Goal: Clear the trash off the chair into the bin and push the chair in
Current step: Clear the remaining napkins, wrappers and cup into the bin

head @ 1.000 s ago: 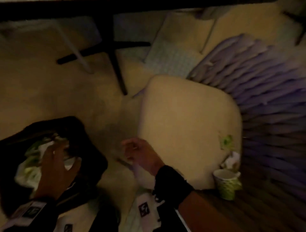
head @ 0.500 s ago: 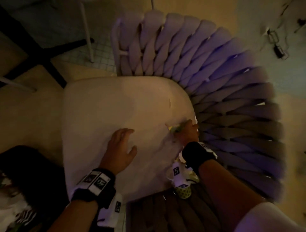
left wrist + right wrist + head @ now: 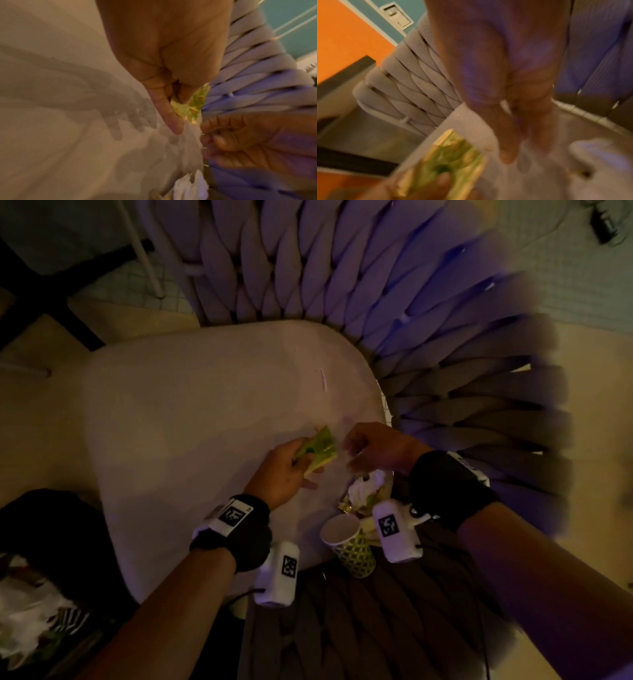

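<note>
The chair's cream seat (image 3: pixel 205 422) fills the middle of the head view, with its woven backrest (image 3: pixel 428 337) curving round the right. My left hand (image 3: pixel 305 460) grips a crumpled green and yellow wrapper (image 3: pixel 317 448) just above the seat; the wrist views show that wrapper (image 3: pixel 193 108) (image 3: pixel 450 162) pinched between thumb and fingers. Just right of it, my right hand (image 3: pixel 356 453) hovers with relaxed fingers (image 3: pixel 506 152) and holds nothing. Below that hand, a crumpled white tissue (image 3: pixel 366 491) and a green-patterned paper cup (image 3: pixel 349 546) sit at the seat's near right corner.
The bin with a black bag (image 3: pixel 51 529) stands on the floor at the lower left, with trash (image 3: pixel 27 628) inside it. Dark table legs (image 3: pixel 51 302) and a thin white leg (image 3: pixel 144 251) cross the floor beyond the chair at the upper left.
My left hand left the bin, lay flat on the seat, and now grips the green wrapper. The right hand, which had been at that wrapper, has let it go.
</note>
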### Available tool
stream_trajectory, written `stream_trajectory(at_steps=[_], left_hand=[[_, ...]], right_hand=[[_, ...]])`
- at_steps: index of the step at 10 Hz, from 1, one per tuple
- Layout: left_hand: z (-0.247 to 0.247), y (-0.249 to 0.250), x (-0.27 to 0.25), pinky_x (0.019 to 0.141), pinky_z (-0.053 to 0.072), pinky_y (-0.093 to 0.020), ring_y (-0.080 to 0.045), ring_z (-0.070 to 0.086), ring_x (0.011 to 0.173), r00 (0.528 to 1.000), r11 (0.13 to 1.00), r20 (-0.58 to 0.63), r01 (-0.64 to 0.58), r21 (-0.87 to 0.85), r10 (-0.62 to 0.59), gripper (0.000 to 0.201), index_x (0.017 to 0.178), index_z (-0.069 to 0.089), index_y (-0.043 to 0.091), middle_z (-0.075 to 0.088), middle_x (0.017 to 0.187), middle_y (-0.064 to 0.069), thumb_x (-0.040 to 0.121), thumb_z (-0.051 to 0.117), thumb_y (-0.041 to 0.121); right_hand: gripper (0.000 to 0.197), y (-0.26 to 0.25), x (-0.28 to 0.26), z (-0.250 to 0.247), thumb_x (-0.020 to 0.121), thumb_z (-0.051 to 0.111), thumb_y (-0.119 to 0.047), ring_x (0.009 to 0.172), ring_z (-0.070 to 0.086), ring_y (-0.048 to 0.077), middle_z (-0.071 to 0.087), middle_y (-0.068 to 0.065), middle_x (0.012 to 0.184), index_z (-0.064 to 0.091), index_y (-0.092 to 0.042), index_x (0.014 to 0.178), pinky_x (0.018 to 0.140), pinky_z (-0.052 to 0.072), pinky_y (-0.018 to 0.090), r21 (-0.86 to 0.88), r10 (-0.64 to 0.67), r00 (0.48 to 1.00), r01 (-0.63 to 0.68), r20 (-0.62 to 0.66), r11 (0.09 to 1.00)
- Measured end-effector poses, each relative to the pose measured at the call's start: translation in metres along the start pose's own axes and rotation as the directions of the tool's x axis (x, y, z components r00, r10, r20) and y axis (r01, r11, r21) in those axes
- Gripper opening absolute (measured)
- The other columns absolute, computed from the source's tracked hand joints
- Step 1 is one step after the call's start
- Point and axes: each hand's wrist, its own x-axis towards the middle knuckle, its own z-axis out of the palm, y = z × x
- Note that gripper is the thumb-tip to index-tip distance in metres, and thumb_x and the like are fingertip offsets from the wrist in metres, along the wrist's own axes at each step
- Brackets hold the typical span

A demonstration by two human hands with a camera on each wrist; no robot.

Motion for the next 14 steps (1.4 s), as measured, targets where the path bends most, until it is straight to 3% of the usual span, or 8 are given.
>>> stream_trajectory(at_steps=[2,3,4,6,8,9,10,14], left_hand=[[-0.001,-0.007,-0.01,0.065,0.057,-0.037,-0.026,0.06,0.092,0.997,0.981,0.057,0.046,0.188,-0.057,0.077,0.125,0.044,0.047,0.05,0.123,-0.006,0.083,0.033,-0.018],[0.002,-0.017,-0.013,0.06,0.051,-0.033,-0.024,0.054,0.085,0.992,0.963,0.106,0.04,0.265,-0.071,0.08,0.124,0.052,0.04,0.045,0.113,-0.009,0.078,0.033,-0.022],[0.009,-0.025,-0.019,0.074,0.048,-0.015,-0.025,0.055,0.092,0.988,0.899,0.157,-0.075,0.431,0.008,0.065,0.12,0.063,0.013,0.044,0.102,-0.013,0.076,0.035,-0.025],[0.024,-0.041,-0.03,0.098,0.041,-0.029,-0.026,0.055,0.108,0.981,0.824,0.193,-0.101,0.557,-0.011,0.025,0.111,0.068,0.014,0.045,0.107,-0.011,0.087,0.062,0.013],[0.02,-0.041,-0.027,0.089,0.043,-0.022,-0.02,0.059,0.104,0.995,0.889,0.096,-0.056,0.455,0.013,0.029,0.105,0.068,0.016,0.046,0.109,-0.009,0.082,0.07,0.032],[0.006,-0.035,-0.027,0.081,0.039,-0.006,-0.013,0.059,0.1,0.999,0.934,-0.026,-0.034,0.355,0.046,0.022,0.105,0.068,0.016,0.044,0.109,-0.004,0.085,0.068,0.026],[-0.024,-0.033,-0.032,0.089,0.042,-0.017,-0.014,0.058,0.099,0.991,0.951,-0.125,-0.001,0.31,0.042,0.02,0.107,0.067,0.016,0.046,0.113,-0.006,0.089,0.063,0.021],[-0.237,-0.168,-0.224,0.109,0.037,-0.046,-0.031,0.046,0.126,0.755,0.966,-0.607,0.238,-0.1,-0.249,0.036,0.13,0.049,0.018,0.048,0.134,-0.009,0.098,0.04,0.003]], right_hand=[[0.042,0.032,-0.012,0.013,0.085,0.066,-0.011,0.073,0.054,0.01,0.058,0.0,0.089,0.052,-0.001,0.123,0.048,0.045,0.008,-0.265,0.251,0.967,-0.251,-0.034,0.931],[0.064,0.037,0.012,0.03,0.08,0.07,-0.038,0.12,0.053,0.025,0.052,0.008,0.134,0.047,-0.012,0.134,0.096,0.046,0.031,-0.494,0.235,0.97,-0.234,-0.062,0.837],[0.081,0.06,0.03,0.043,0.054,0.067,-0.056,0.12,0.055,0.031,0.052,0.002,0.138,0.048,-0.032,0.129,0.097,0.047,0.046,-0.589,0.217,0.967,-0.252,-0.131,0.768],[0.052,0.048,0.007,0.029,0.094,0.051,-0.021,0.138,0.035,0.03,0.033,0.014,0.152,0.037,-0.004,0.141,0.109,0.032,0.026,-0.438,0.333,0.919,-0.393,-0.21,0.809],[0.011,0.027,-0.018,-0.006,0.087,0.062,-0.015,0.094,0.062,0.03,0.071,0.012,0.095,0.061,-0.005,0.088,0.089,0.052,0.034,-0.411,0.231,0.963,-0.268,-0.14,0.871],[0.021,0.017,-0.009,-0.023,0.08,0.068,-0.007,0.085,0.061,0.025,0.061,0.013,0.096,0.053,-0.018,0.073,0.083,0.056,0.038,-0.019,0.267,0.95,-0.273,-0.16,0.962],[0.021,-0.022,-0.017,-0.022,0.081,0.065,0.002,0.061,0.062,0.018,0.063,0.011,0.063,0.051,-0.011,0.071,0.062,0.057,0.03,0.124,0.157,0.982,-0.144,-0.103,0.982],[0.02,-0.189,0.018,0.284,0.078,0.072,-0.009,0.062,0.057,0.014,0.058,0.004,0.074,0.054,-0.016,0.075,0.05,0.05,0.024,-0.184,-0.145,0.955,0.196,0.259,0.963]])
